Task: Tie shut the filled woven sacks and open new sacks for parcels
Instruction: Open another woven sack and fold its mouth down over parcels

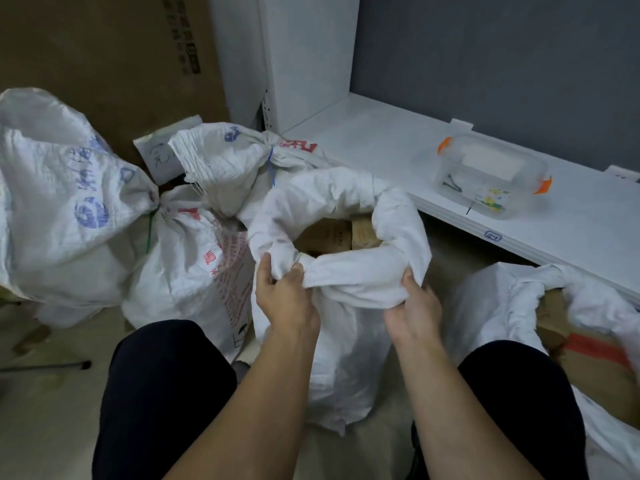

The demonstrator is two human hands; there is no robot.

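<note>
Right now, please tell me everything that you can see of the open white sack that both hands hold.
The sack looks like white woven plastic, wrinkled, and stands upright on the floor close in front of the person. Its mouth is open, with the rim rolled outward into a thick collar. Brown cardboard boxes show inside, near the top. The left hand and the right hand each grip the near side of the rolled rim. A tied sack with red print stands beside it on the left.

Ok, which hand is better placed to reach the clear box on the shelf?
Right hand, likely: clear box sits on the shelf on its side; left hand can hold the sack rim.
</note>
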